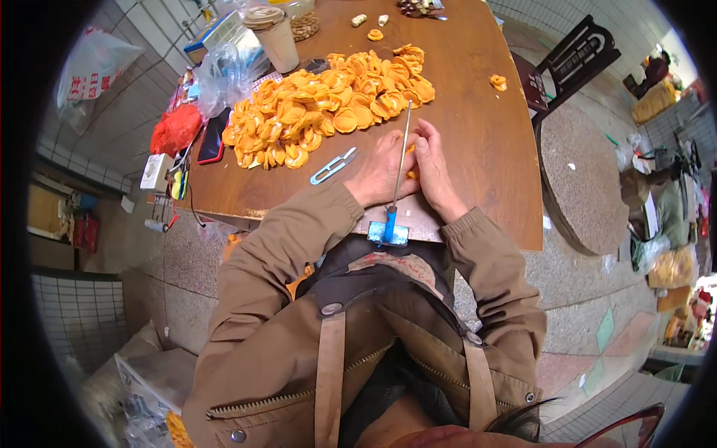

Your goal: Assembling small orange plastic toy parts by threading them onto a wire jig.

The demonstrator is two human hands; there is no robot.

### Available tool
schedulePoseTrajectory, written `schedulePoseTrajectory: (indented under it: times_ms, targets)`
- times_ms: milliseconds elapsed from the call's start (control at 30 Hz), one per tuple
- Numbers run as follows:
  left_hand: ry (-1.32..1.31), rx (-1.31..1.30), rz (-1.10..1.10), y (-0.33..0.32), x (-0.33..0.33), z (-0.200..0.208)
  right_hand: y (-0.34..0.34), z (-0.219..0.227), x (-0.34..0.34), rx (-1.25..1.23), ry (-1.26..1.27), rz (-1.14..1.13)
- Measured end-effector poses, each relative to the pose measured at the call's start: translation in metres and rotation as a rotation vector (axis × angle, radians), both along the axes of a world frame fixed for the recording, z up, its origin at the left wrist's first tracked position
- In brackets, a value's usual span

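Observation:
My left hand and my right hand meet at the table's near edge, fingers curled in toward each other. Bits of an orange petal-like piece show between them, mostly hidden by the fingers. A thin metal rod rises past the hands from a blue clamp at the table edge. Beyond my hands spreads a large heap of orange cupped pieces, like fabric petals or flowers. Light blue thread snips lie left of my left hand.
A phone with a red edge, a red plastic bag and a lidded cup stand or lie at the left. One loose orange flower is on the right of the brown table. A dark chair stands beyond.

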State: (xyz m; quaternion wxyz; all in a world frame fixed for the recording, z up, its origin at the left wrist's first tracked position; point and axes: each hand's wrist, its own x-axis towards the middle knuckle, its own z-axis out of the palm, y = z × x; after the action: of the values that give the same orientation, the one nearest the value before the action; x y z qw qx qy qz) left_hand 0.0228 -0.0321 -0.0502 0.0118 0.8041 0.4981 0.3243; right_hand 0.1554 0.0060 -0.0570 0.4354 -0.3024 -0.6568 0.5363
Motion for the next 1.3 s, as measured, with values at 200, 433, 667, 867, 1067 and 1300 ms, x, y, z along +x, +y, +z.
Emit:
schedulePoseTrajectory:
  times_ms: [200, 433, 667, 867, 1067, 1300]
  targets:
    - [-0.189, 0.085, 0.084, -0.001, 0.002, 0.009, 0.007, -0.010, 0.009, -0.040, -0.028, -0.107]
    - [-1.101, -0.287, 0.110, -0.058, -0.055, 0.060, 0.012, 0.001, 0.028, -0.210, 0.049, -0.113]
    - [-1.456, -0.627, -0.188, -0.225, -0.163, 0.043, 0.016, -0.001, 0.044, -0.202, -0.076, -0.056]
    - [-1.827, -0.692, 0.370, -0.383, -0.184, -0.071, 0.019, 0.002, 0.052, -0.251, -0.151, -0.033]
    - [-2.186, -0.483, 0.977, -0.500, -0.177, -0.184, 0.030, -0.003, 0.056, -0.168, -0.186, 0.018]
    - [-2.129, -0.487, 1.305, -0.508, -0.146, -0.274, 0.038, -0.007, 0.063, -0.191, -0.184, 0.029]
